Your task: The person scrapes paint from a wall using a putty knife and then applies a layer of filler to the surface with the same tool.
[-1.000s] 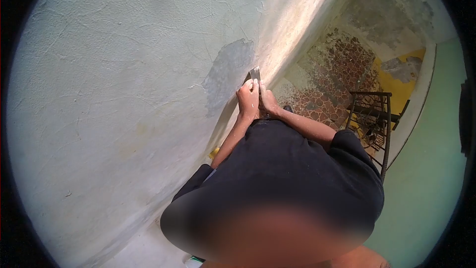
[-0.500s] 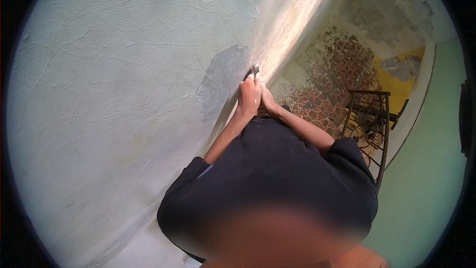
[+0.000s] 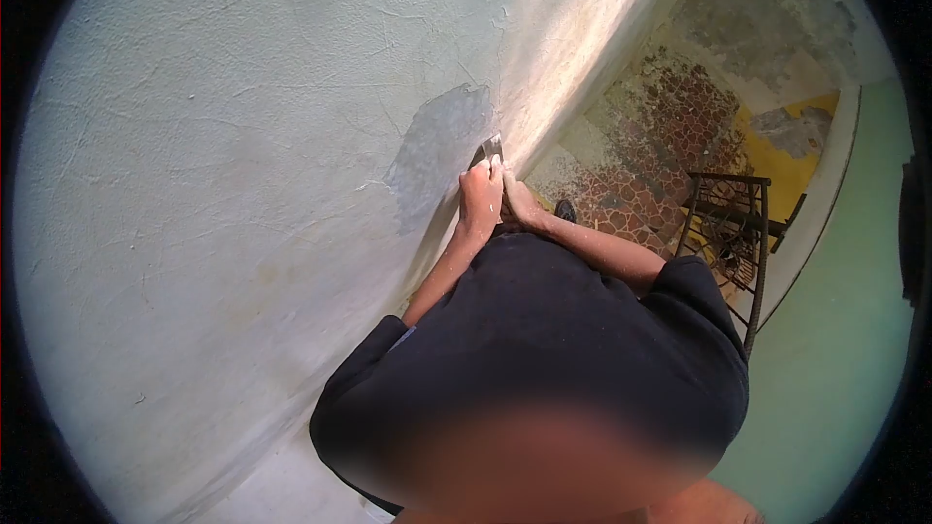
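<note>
A scraper [image 3: 493, 147] with a flat metal blade points up along the pale wall [image 3: 243, 136], its tip close by a grey bare patch [image 3: 442, 136]. My left hand [image 3: 480, 199] is closed around its handle, knuckles toward the wall. Against the other side of the grip presses my right hand [image 3: 521, 202], its fingers partly hidden behind the left. White dust and specks cover the fingers of both hands. Most of the handle is out of sight inside the grip.
A dark metal rack [image 3: 728, 223] stands on the right, beside a green wall [image 3: 825, 320]. Below lies a worn floor of brown patterned tiles [image 3: 670, 126], with a yellow area [image 3: 791, 160] further right. A dark shoe [image 3: 565, 211] shows near my right forearm.
Both hands and the scraper have drawn back slightly toward my body, and the blade now shows more of its flat face. A shoe has come more into sight.
</note>
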Demonstrator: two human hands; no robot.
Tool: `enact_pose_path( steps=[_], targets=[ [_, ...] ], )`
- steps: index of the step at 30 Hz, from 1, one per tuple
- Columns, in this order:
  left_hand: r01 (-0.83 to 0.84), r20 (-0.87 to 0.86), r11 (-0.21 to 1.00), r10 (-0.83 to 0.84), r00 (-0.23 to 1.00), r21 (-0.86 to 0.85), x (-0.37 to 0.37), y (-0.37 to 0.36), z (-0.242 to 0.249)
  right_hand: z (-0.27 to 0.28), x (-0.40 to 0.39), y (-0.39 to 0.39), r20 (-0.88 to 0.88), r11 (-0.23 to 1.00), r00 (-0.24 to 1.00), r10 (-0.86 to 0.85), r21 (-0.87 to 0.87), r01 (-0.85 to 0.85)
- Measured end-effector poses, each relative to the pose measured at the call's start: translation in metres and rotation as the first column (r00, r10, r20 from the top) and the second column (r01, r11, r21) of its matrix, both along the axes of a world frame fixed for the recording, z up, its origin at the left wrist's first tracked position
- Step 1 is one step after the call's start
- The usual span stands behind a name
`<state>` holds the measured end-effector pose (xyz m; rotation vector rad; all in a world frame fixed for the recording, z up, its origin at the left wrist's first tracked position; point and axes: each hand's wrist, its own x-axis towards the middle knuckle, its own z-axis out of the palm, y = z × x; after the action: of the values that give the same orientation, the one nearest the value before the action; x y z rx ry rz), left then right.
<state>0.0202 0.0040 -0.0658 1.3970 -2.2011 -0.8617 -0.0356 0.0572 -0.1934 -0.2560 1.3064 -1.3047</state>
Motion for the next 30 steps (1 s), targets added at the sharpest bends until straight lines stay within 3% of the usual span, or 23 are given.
enact_pose_path(
  steps=[2, 6, 11, 15, 16, 17, 18, 19, 20, 21, 23, 24, 25, 26, 27, 28, 30],
  targets=[
    [-0.008, 0.008, 1.0, 0.008, 1.0, 0.015, -0.001, -0.001, -0.001, 0.002, -0.007, 0.003, -0.057, 0.988, 0.989, 0.138, 0.084, -0.133],
    [-0.002, -0.018, 1.0, 0.002, 1.0, 0.001, -0.003, -0.003, -0.003, 0.007, -0.009, 0.001, -0.028, 0.987, 0.991, 0.129, 0.096, -0.126],
    [-0.003, -0.013, 1.0, 0.003, 1.0, -0.01, -0.005, -0.005, -0.008, 0.011, -0.011, 0.002, -0.152, 0.979, 0.975, 0.16, 0.148, -0.138],
    [-0.02, -0.043, 0.998, 0.018, 0.999, -0.055, -0.017, -0.003, -0.006, -0.001, -0.01, -0.003, -0.182, 0.992, 0.983, 0.028, 0.125, -0.005],
    [-0.017, -0.077, 0.997, 0.011, 0.997, -0.08, -0.025, -0.004, -0.003, -0.012, -0.017, -0.015, -0.674, 0.997, 0.738, 0.038, -0.023, -0.072],
    [0.082, 0.043, 0.984, -0.076, 0.996, -0.157, -0.034, -0.008, -0.016, -0.028, -0.026, -0.031, -0.96, 0.971, 0.276, -0.05, -0.111, -0.211],
    [0.043, -0.082, 0.999, -0.043, 0.996, -0.001, -0.057, -0.004, 0.015, -0.048, -0.046, -0.07, -0.744, 0.991, 0.666, 0.05, -0.044, -0.123],
    [0.171, 0.017, 0.943, -0.173, 0.985, -0.285, -0.074, -0.005, 0.022, -0.014, -0.047, -0.064, -0.75, 0.99, 0.659, 0.06, -0.041, -0.138],
    [0.308, 0.156, 0.788, -0.266, 0.951, -0.534, -0.086, -0.007, 0.029, 0.03, -0.046, -0.054, -0.915, 0.999, 0.404, 0.024, 0.007, -0.043],
    [0.308, 0.158, 0.779, -0.265, 0.951, -0.547, -0.091, 0.001, 0.047, 0.074, -0.047, -0.032, -0.994, 0.997, 0.113, 0.004, 0.012, 0.075],
    [0.165, -0.025, 0.747, -0.236, 0.971, -0.644, -0.091, 0.025, 0.081, 0.169, -0.048, -0.02, -0.883, 0.946, -0.462, 0.077, -0.082, 0.313],
    [0.168, -0.028, 0.742, -0.245, 0.969, -0.649, -0.087, 0.03, 0.08, 0.14, -0.049, -0.02, -0.882, 0.943, -0.466, 0.076, -0.088, 0.321],
    [0.203, 0.0, 0.884, -0.224, 0.975, -0.42, -0.077, 0.035, 0.077, 0.086, -0.047, -0.016, -0.948, 0.934, 0.058, -0.314, -0.297, 0.2],
    [0.212, 0.036, 0.965, -0.209, 0.977, -0.157, -0.066, 0.039, 0.073, 0.045, -0.045, -0.007, -0.617, 0.831, 0.582, -0.529, -0.515, 0.209],
    [0.192, 0.075, 0.974, -0.201, 0.977, 0.12, -0.058, 0.041, 0.071, 0.031, -0.041, 0.012, -0.181, 0.872, 0.933, -0.31, -0.444, 0.204],
    [0.154, 0.044, 0.963, -0.168, 0.985, 0.22, -0.052, 0.041, 0.074, 0.037, -0.044, 0.024, 0.28, 0.971, 0.932, -0.229, 0.001, 0.238],
    [0.145, 0.144, 0.973, -0.172, 0.975, 0.179, -0.027, 0.028, 0.021, 0.072, -0.025, 0.045, 0.35, 0.977, 0.928, -0.132, 0.204, 0.062]
  ],
)
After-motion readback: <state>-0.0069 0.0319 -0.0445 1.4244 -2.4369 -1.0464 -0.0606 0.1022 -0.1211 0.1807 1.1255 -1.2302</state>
